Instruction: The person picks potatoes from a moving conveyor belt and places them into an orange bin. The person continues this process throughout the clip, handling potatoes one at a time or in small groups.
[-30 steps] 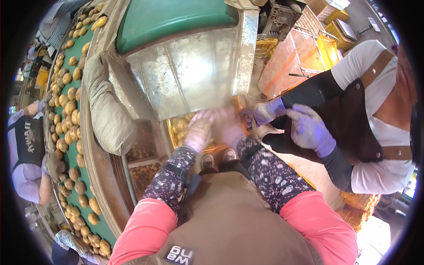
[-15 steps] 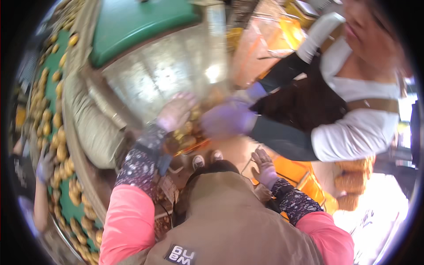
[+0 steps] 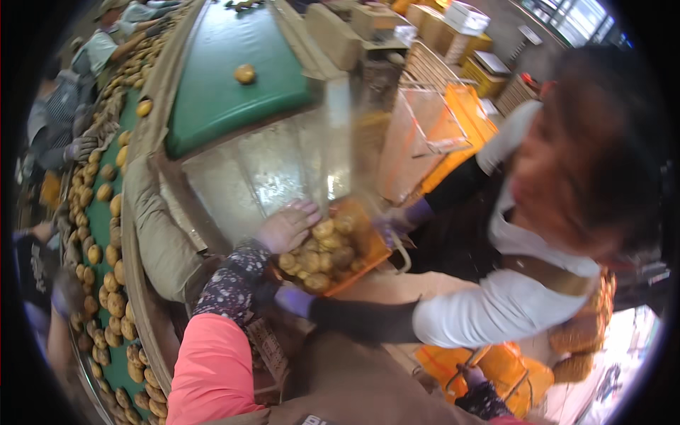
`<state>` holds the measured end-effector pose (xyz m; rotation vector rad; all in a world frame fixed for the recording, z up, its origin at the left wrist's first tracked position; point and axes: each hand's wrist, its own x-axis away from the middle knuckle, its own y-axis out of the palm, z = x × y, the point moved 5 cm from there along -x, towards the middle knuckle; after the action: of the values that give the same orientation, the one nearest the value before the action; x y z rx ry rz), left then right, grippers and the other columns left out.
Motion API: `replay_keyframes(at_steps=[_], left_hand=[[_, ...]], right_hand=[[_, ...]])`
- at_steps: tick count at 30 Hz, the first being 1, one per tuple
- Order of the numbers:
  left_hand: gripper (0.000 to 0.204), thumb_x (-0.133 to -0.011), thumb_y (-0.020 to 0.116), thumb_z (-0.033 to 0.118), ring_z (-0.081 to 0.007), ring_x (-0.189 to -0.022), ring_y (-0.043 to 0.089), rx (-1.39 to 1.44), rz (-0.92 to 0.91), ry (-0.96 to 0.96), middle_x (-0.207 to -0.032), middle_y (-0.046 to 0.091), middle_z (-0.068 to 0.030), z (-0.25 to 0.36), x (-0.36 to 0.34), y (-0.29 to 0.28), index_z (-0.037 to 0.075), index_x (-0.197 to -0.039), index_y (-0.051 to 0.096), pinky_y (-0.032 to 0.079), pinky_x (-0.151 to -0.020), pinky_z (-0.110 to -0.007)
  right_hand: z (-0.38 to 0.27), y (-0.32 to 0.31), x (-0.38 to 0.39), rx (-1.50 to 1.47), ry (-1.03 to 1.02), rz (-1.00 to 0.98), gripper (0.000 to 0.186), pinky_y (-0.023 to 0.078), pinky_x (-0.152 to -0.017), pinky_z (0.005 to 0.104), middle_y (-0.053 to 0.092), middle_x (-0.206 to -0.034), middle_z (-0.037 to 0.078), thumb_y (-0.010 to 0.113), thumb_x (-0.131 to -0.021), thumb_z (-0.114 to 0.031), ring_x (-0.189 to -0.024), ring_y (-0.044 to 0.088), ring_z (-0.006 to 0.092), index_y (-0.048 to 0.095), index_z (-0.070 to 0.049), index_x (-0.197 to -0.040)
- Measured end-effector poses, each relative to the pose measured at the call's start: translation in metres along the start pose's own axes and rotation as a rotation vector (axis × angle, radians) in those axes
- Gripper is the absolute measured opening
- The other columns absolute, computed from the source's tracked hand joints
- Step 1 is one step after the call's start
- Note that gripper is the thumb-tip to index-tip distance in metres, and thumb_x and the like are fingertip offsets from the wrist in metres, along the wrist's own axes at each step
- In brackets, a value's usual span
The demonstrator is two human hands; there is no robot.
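My left hand (image 3: 287, 227) lies with fingers spread at the foot of the metal chute (image 3: 248, 156), beside potatoes (image 3: 322, 258) piled in an orange container (image 3: 368, 227). A co-worker's gloved hands (image 3: 297, 301) (image 3: 397, 223) are at that container's near end and right side. My right hand (image 3: 473, 377), low at the right, is closed on a thin metal handle at another orange container (image 3: 517, 375).
A green belt (image 3: 113, 234) carries many potatoes along the left, with several workers (image 3: 103, 49) beside it. An upper green belt (image 3: 219, 99) holds few potatoes. The co-worker (image 3: 482, 283) leans in closely from the right. An orange-lined cart (image 3: 432, 142) and stacked boxes (image 3: 464, 18) stand behind.
My right hand has left the potatoes and moved down to the right, closing on a handle. The co-worker has leaned in, and the potato container now shows more fully.
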<state>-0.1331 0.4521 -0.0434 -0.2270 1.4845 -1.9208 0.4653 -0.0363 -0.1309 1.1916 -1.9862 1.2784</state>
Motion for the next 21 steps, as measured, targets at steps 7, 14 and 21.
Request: replay_keyframes(at_steps=[7, 14, 21], left_hand=[[0.052, -0.088, 0.063, 0.017, -0.0355, -0.138, 0.045, -0.042, 0.043, 0.012, -0.144, 0.053, -0.0166, 0.002, 0.002, -0.011, 0.006, -0.139, 0.055, 0.030, -0.120, -0.048], [0.057, -0.085, 0.065, 0.018, -0.0396, -0.137, 0.043, -0.053, 0.089, -0.013, -0.143, 0.051, -0.0177, -0.004, 0.005, -0.008, 0.008, -0.139, 0.054, 0.032, -0.117, -0.053], [0.053, -0.088, 0.061, 0.024, -0.0399, -0.139, 0.041, -0.138, 0.170, -0.073, -0.144, 0.049, -0.0169, -0.009, 0.009, -0.008, 0.010, -0.139, 0.054, 0.031, -0.117, -0.054]], right_hand=[[0.014, -0.010, -0.042, -0.843, 0.167, -0.455, 0.010, 0.048, -0.056, 0.0390, 0.057, -0.068, 0.008, 0.058, -0.092, -0.011, -0.066, 0.062, 0.0271, 0.057, -0.010, -0.082], [0.054, -0.032, -0.074, -0.233, 0.044, 0.293, 0.031, 0.044, -0.038, 0.0439, 0.050, -0.062, 0.009, 0.057, -0.076, 0.010, -0.042, 0.052, 0.0289, 0.049, -0.007, -0.100], [0.044, -0.012, -0.073, -0.250, -0.036, 0.361, 0.044, 0.044, -0.038, 0.0354, 0.052, -0.068, 0.006, 0.054, -0.078, 0.012, -0.042, 0.051, 0.0199, 0.055, -0.006, -0.119]])
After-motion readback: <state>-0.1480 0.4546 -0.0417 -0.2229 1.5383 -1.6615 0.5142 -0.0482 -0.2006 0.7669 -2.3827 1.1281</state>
